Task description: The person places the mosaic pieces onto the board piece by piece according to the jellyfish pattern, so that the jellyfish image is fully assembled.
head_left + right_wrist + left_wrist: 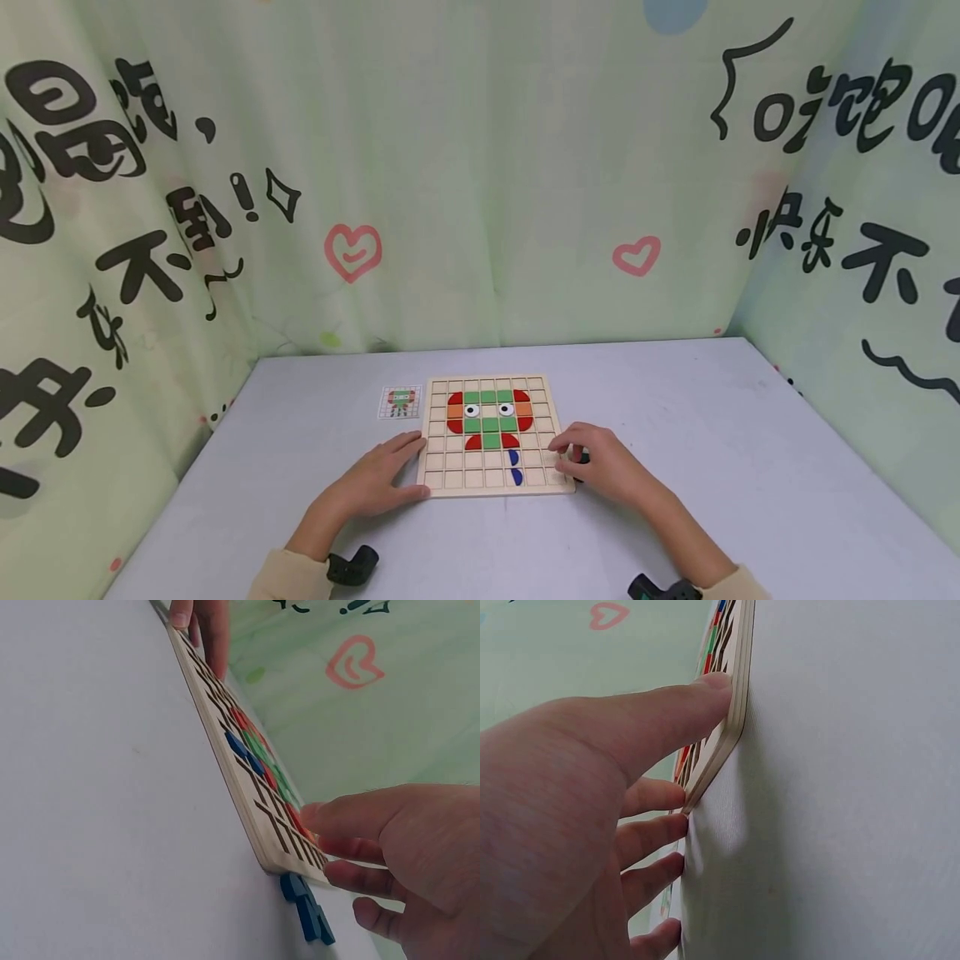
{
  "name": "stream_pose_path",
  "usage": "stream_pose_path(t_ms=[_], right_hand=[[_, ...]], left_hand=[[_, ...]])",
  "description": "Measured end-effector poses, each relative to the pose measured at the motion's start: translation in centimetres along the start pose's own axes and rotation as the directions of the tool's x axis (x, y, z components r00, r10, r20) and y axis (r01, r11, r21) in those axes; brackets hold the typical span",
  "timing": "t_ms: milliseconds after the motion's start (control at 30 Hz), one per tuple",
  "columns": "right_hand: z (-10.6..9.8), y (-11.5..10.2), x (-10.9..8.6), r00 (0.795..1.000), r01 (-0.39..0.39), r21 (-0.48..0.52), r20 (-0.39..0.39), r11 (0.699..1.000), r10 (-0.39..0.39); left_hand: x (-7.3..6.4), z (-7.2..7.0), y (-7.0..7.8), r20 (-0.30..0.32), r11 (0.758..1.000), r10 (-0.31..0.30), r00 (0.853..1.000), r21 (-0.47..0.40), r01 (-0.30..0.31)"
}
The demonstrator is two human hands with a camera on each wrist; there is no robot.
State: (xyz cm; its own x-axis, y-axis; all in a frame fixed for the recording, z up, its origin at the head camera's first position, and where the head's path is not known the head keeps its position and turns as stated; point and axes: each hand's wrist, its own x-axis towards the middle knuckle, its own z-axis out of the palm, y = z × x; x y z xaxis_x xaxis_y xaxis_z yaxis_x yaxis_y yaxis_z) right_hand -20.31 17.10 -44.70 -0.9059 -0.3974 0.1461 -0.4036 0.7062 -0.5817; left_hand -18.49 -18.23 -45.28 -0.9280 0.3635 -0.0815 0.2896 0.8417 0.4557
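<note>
A wooden grid board (pixel 454 481) lies on the table, bearing red, green and orange pieces, two eye pieces (pixel 472 411) and two blue half-round pieces (pixel 517 477). My left hand (pixel 380 476) rests along its left side, thumb on the front corner and the other fingers spread beside the edge. Over the board's right edge hovers my right hand (pixel 604 463), fingers loosely bent, with nothing seen between them. Below that hand, several loose blue pieces (pixel 306 909) lie against the board's side, mostly hidden in the head view.
A small picture card (pixel 400 402) showing a coloured figure on a grid lies left of the board's far corner. The white table (pixel 637 383) is surrounded by a pale green curtain (pixel 480 183) with black writing and pink hearts.
</note>
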Motion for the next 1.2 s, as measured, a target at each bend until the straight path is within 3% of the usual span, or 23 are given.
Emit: stream_pose_path(t_ms=[533, 767, 1200], right_hand=[[-2.2, 2.5, -0.5, 0.993, -0.115, -0.033, 0.006, 0.993, 0.115], [-2.1, 3.1, -0.6, 0.996, -0.082, -0.025, 0.037, 0.996, 0.083], [-1.6, 3.4, -0.4, 0.997, -0.078, -0.041, -0.026, 0.996, 0.077]], left_hand=[[0.1, 0.0, 0.1, -0.006, 1.0, 0.0, 1.0, 0.012, 0.0], [0.0, 0.0, 0.0, -0.003, 1.0, 0.01, 1.0, 0.002, -0.01], [0.0, 0.0, 0.1, -0.005, 1.0, 0.004, 1.0, 0.006, -0.004]])
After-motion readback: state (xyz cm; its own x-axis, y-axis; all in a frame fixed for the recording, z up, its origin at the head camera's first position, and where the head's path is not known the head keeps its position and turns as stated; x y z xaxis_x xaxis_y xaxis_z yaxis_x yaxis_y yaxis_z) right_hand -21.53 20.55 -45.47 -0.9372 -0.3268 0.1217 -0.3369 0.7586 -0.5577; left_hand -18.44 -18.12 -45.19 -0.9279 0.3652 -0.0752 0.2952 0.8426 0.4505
